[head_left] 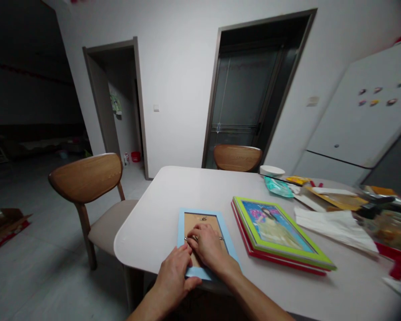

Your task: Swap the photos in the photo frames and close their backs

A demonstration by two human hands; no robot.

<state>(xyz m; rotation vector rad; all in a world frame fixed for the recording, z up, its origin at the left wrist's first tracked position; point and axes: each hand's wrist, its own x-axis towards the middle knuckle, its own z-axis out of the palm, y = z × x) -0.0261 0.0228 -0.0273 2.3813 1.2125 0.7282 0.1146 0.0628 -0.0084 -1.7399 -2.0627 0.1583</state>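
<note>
A light blue picture frame (232, 252) lies back side up on the white table, close to its front edge. Its brown backing board (191, 223) carries a small metal hanger (203, 219) near the top and a metal clip (221, 238) at the right side. My left hand (174, 274) grips the frame's lower left corner, thumb along the near edge. Over the middle of the board, my right hand (207, 247) has its fingers curled and pressed together at the left side. Whatever is under those fingertips is hidden.
Right of the frame, a green picture frame (321, 256) with a picture of a figure in a gown tops a stack with a red one. Beyond lie white paper (334, 225), a teal packet (278, 186) and a white bowl (272, 170). Wooden chairs (90, 174) stand left and behind.
</note>
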